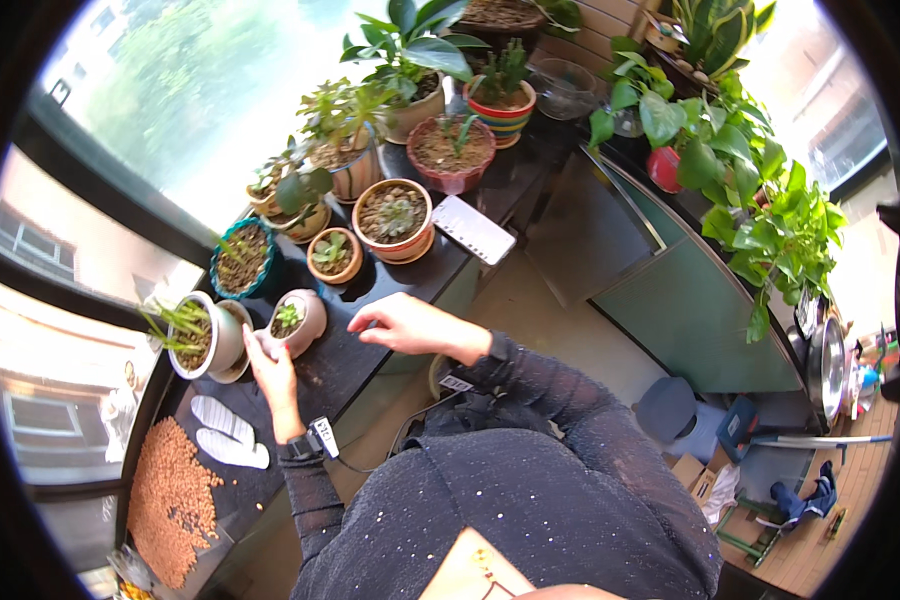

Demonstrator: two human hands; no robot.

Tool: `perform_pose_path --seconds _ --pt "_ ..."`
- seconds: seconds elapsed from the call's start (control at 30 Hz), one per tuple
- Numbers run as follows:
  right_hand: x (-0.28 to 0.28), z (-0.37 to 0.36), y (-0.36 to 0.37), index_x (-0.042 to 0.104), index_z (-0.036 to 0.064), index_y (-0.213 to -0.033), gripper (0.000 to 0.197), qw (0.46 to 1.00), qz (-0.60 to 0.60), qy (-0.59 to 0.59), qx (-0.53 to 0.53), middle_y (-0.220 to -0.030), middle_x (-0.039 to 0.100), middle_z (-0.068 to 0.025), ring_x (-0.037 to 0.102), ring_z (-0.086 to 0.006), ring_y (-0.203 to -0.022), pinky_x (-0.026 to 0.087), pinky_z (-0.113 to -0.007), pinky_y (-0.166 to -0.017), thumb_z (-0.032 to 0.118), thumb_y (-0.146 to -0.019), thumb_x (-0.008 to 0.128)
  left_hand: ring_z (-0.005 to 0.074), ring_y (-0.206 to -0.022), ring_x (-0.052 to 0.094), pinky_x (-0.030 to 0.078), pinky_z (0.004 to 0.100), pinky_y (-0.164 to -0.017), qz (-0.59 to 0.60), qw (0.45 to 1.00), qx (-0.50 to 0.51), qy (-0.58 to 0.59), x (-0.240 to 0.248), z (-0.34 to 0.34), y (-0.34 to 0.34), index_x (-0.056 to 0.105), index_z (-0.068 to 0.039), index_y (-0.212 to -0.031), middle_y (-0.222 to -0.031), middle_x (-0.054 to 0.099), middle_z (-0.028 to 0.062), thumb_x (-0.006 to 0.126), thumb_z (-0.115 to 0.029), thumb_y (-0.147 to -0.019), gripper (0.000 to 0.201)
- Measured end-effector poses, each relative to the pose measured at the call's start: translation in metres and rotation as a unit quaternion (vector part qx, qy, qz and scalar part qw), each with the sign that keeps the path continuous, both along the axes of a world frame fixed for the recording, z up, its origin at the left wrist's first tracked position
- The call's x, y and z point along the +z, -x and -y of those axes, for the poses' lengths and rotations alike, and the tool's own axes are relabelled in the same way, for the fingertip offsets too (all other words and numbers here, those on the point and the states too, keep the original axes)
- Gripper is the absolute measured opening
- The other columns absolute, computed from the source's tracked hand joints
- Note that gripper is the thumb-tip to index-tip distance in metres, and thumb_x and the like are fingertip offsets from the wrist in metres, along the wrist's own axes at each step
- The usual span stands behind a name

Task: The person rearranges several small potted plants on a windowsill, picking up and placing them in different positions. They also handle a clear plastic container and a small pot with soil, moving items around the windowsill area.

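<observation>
On the dark ledge stands a small pale-pink flowerpot (pixel 315 318) with a green succulent (pixel 288 317) in it. My left hand (pixel 273 372) is at its near left rim, fingers along one side and thumb in front, closed on the pot. Some of the contact is hidden. To the right of the pot, my right hand (pixel 410 325) hovers apart from it, fingers loosely bent and nothing held. A white pot (pixel 227 338) with leafy green stems stands just left of my left fingers. Beyond lie a teal pot (pixel 266 262) and a small terracotta pot (pixel 334 257).
A pair of white gloves (pixel 228 433) and a spread of brown pellets (pixel 170 500) lie on the near left ledge. Several potted plants line the window side. A white phone-like slab (pixel 474 229) lies near the ledge edge. Trailing vines (pixel 760 215) hang at right.
</observation>
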State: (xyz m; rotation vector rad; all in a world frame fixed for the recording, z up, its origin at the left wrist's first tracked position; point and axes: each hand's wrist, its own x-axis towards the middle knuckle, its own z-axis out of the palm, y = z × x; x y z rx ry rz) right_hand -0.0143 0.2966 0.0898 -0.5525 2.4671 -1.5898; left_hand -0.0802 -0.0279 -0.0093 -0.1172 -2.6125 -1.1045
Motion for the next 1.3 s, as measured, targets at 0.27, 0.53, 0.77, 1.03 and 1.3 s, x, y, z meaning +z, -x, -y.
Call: perform_pose_path --seconds 0.27,0.53,0.77,1.03,1.3 --pt "-0.013 -0.004 0.008 0.07 0.0013 -0.112 0.026 0.997 0.015 0.07 -0.03 -0.102 0.074 -0.0158 0.072 -0.0278 -0.096 0.055 -0.037 -0.085 0.015 -0.09 0.068 0.0364 -0.144 0.04 0.029 0.0388 -0.119 0.014 0.999 0.009 0.043 0.007 0.002 -0.002 0.031 -0.001 -0.155 -0.155 0.04 0.0253 0.063 -0.001 -0.086 0.076" --pt "-0.042 -0.018 0.029 0.071 0.0013 -0.112 0.024 0.986 0.061 0.147 -0.039 -0.097 0.075 -0.0126 0.072 -0.0216 -0.089 0.056 -0.034 -0.082 0.012 -0.091 0.066 0.0381 -0.139 0.045 0.035 0.0375 -0.115 0.027 0.997 0.033 0.068 0.017 -0.005 -0.007 0.032 -0.001 -0.155 -0.15 0.045 0.0283 0.058 -0.003 -0.09 0.07" --pt "-0.07 -0.011 0.05 0.07 0.0017 -0.113 0.021 0.948 0.197 0.25 0.004 -0.097 0.074 -0.0058 0.069 -0.0127 -0.082 0.056 -0.028 -0.073 0.009 -0.095 0.064 0.0381 -0.141 0.044 0.034 0.0373 -0.116 0.055 0.993 0.066 0.079 0.02 -0.013 -0.011 0.033 -0.001 -0.154 -0.151 0.045 0.0276 0.057 0.003 -0.088 0.07" --pt "-0.089 -0.007 0.062 0.068 0.0036 -0.117 0.023 0.91 0.267 0.315 0.046 -0.102 0.072 -0.0048 0.068 -0.0117 -0.085 0.056 -0.027 -0.069 0.012 -0.097 0.062 0.0371 -0.141 0.044 0.034 0.0377 -0.116 0.078 0.988 0.098 0.092 0.031 -0.025 -0.016 0.034 -0.003 -0.155 -0.151 0.045 0.0262 0.059 0.01 -0.086 0.074" --pt "-0.109 -0.006 0.064 0.065 0.0049 -0.121 0.025 0.877 0.304 0.368 0.057 -0.104 0.071 -0.0044 0.066 -0.0109 -0.087 0.056 -0.025 -0.065 0.015 -0.098 0.063 0.0352 -0.143 0.042 0.034 0.0369 -0.116 0.09 0.984 0.111 0.111 0.037 -0.03 -0.02 0.033 -0.005 -0.156 -0.154 0.043 0.024 0.057 0.012 -0.086 0.076"
